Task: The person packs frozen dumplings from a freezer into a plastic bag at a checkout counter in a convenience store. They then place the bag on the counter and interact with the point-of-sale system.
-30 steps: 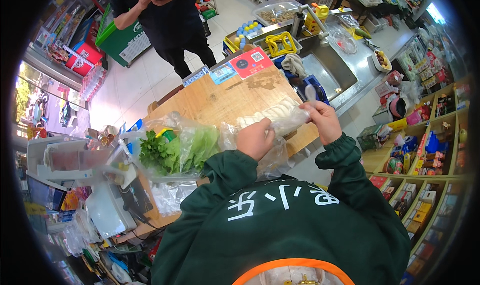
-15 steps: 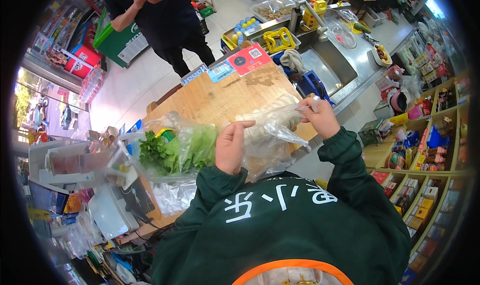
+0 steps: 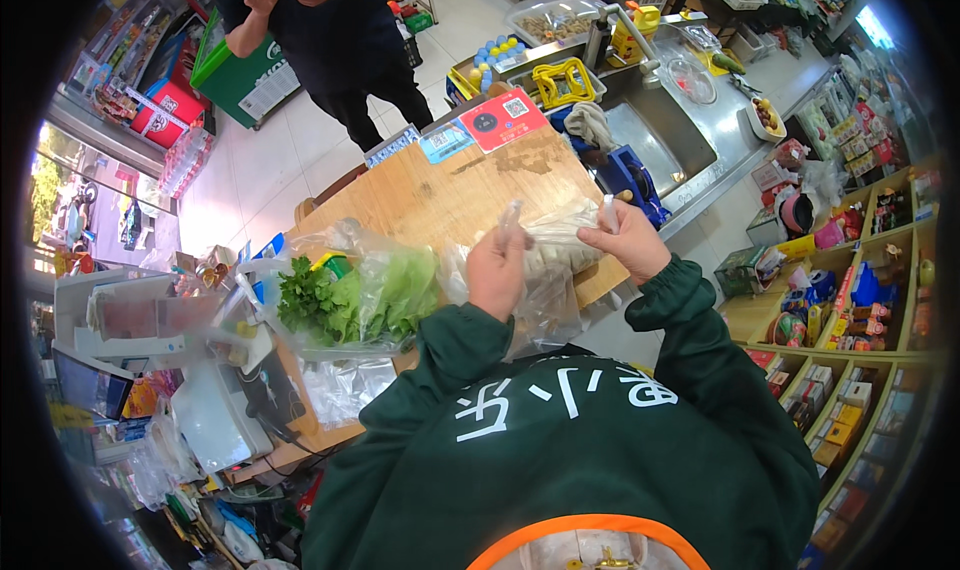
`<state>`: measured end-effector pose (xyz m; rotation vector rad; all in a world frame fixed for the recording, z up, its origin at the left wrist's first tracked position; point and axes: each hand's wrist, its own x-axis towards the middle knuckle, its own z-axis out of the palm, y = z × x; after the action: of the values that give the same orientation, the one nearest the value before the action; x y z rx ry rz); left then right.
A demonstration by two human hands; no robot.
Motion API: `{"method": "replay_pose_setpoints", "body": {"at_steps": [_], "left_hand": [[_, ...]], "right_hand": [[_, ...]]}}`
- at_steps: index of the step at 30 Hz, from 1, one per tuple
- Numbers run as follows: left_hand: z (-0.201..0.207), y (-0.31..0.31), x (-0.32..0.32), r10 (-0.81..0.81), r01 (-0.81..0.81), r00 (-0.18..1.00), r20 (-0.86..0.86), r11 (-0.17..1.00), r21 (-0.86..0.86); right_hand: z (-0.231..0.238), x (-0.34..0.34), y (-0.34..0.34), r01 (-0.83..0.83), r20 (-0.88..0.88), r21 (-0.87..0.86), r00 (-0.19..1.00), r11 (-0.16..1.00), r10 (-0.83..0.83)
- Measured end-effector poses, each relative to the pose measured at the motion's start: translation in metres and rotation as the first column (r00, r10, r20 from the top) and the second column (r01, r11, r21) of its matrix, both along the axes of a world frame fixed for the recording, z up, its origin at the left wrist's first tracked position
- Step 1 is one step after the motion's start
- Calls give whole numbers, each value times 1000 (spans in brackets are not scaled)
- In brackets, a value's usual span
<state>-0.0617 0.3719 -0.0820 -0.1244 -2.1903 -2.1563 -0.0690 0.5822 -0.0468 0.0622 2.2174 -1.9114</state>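
Observation:
Over the near right part of the wooden table (image 3: 420,195) lies a clear plastic bag (image 3: 548,315) with pale, whitish contents that I cannot make out exactly. My left hand (image 3: 497,270) is closed on one gathered end of this bag, and a twist of plastic sticks up past its fingers. My right hand (image 3: 632,242) pinches the other end, where a white tip shows above the thumb. Between the hands the plastic is stretched. Just left of my left hand, a second clear bag holds green leafy vegetables (image 3: 345,295), lettuce-like leaves among them.
Red and blue cards (image 3: 505,120) stand at the table's far edge. Beyond is a metal sink (image 3: 655,130). Crumpled silvery plastic (image 3: 345,385) and a grey-white machine (image 3: 215,420) are at left. Shelves (image 3: 830,340) line the right. A person (image 3: 320,40) stands across the table.
My left hand has moved right and up, and now grips the bag's end. My right hand has shifted slightly, still holding its end. The plastic between them is drawn together.

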Motion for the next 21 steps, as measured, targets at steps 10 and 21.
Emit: {"method": "replay_pose_setpoints", "body": {"at_steps": [10,21], "left_hand": [[18,-28,9,-236,-119,841,487,797,592],[12,-28,45,-286,-111,813,507,779,617]], "right_hand": [[13,11,12,-221,-29,290,971,931,239],[11,8,2,-50,-341,317,926,947,163]]}}
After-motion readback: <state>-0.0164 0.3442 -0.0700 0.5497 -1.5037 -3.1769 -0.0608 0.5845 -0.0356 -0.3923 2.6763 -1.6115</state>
